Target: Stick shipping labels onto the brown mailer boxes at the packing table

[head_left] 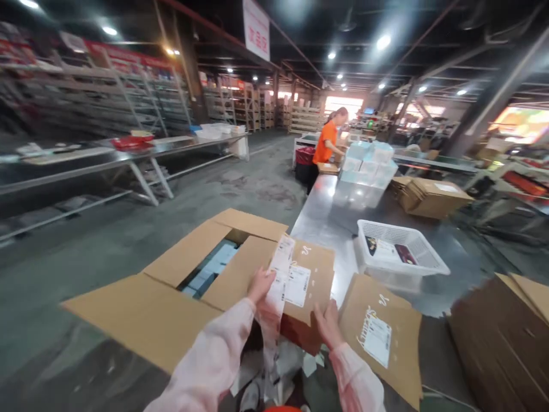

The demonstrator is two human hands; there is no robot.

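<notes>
My left hand [260,284] is closed at the left edge of a brown cardboard box [319,274], its fingers on a strip of white printed labels [279,272]. That strip lies over the box's left part and trails down towards the floor. Gripping the box's lower right edge is my right hand [326,323]. A white shipping label [299,287] and white lettering show on the box face. To the left, a large open carton [171,263] holds several light-blue boxes [210,269] beneath partly raised flaps. Another labelled cardboard piece [355,309] with similar lettering lies right of my right hand.
A white plastic basket [429,257] with small items stands on the metal table [317,212]. Beyond are stacked pale-blue boxes [369,166], flattened cartons [433,197] and a person in orange [326,143]. Brown cardboard [493,343] fills the right foreground. A long bench [86,166] runs along the left.
</notes>
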